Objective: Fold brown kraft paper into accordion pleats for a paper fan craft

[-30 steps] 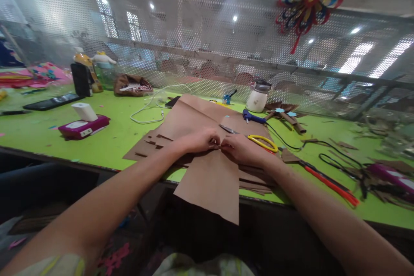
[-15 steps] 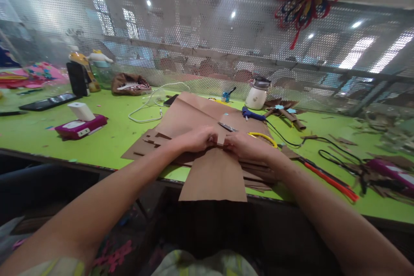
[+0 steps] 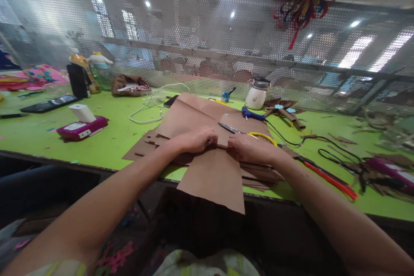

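A piece of brown kraft paper (image 3: pixel 213 177) is held by its far edge, its near end hanging over the table's front edge. My left hand (image 3: pixel 202 139) is closed on the left of that edge, fingers curled. On the right, my right hand (image 3: pixel 247 147) pinches the same edge. A narrow folded strip shows between the two hands. Under them lies a larger brown paper sheet (image 3: pixel 194 114) on a stack of brown sheets (image 3: pixel 258 174). Just beyond my right hand rest yellow-handled scissors (image 3: pixel 231 128), blades pointing left.
On the green table (image 3: pixel 113 146) are a purple power strip (image 3: pixel 82 129) with a white charger and a white cable (image 3: pixel 142 121) at left. A blue glue gun (image 3: pixel 254 115), white jug (image 3: pixel 257 95), red-handled tool (image 3: pixel 333 179) and black cord (image 3: pixel 284 139) lie right.
My right hand has shifted slightly right along the paper's edge. The near end of the paper has tilted, its right corner now lower.
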Demonstrator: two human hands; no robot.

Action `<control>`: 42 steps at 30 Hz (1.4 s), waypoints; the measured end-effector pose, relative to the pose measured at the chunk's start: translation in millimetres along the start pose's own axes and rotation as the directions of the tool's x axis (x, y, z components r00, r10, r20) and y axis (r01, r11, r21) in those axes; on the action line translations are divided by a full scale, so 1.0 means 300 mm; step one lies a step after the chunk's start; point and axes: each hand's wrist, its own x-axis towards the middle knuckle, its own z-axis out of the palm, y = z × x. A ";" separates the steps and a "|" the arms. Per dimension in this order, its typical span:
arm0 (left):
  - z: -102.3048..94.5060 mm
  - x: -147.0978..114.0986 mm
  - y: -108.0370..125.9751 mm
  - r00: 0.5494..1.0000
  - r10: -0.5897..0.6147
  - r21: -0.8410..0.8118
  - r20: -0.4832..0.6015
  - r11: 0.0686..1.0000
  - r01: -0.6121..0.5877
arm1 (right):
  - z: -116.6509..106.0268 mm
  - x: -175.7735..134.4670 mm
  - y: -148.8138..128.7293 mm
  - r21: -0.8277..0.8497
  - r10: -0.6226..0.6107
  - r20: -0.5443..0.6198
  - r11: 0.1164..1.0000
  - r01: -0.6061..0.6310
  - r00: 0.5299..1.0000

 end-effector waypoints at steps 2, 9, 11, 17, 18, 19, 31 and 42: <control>-0.003 -0.001 0.000 0.999 0.043 0.029 0.030 0.999 -0.044 | 0.000 -0.005 -0.006 -0.023 -0.014 -0.015 1.000 0.013 1.000; 0.000 -0.011 -0.002 0.995 0.098 0.109 0.012 0.989 -0.099 | 0.010 -0.016 -0.033 -0.105 -0.016 -0.073 0.994 0.009 0.997; 0.001 -0.011 -0.004 0.996 0.091 0.099 0.002 0.991 -0.091 | 0.016 -0.014 -0.039 -0.113 0.000 -0.081 0.994 -0.009 0.997; -0.016 0.006 -0.001 0.999 -0.054 -0.052 0.005 0.997 0.054 | 0.021 -0.006 -0.059 -0.143 -0.008 -0.167 0.990 -0.017 0.986; -0.022 0.010 -0.001 0.996 -0.091 -0.087 0.006 0.992 0.091 | 0.019 -0.003 -0.063 -0.148 -0.024 -0.187 0.989 -0.004 0.982; -0.029 0.014 -0.002 0.992 -0.129 -0.115 0.008 0.985 0.129 | 0.017 -0.001 -0.068 -0.158 -0.040 -0.211 0.987 0.006 0.977; -0.126 -0.024 -0.006 0.991 -0.002 -0.273 0.135 0.961 0.039 | -0.001 0.010 -0.099 -0.244 -0.133 -0.438 0.969 0.025 0.889; -0.139 -0.057 0.010 0.979 -0.156 -0.524 0.130 0.827 0.202 | 0.015 0.008 -0.088 -0.206 -0.157 -0.538 0.977 0.051 0.828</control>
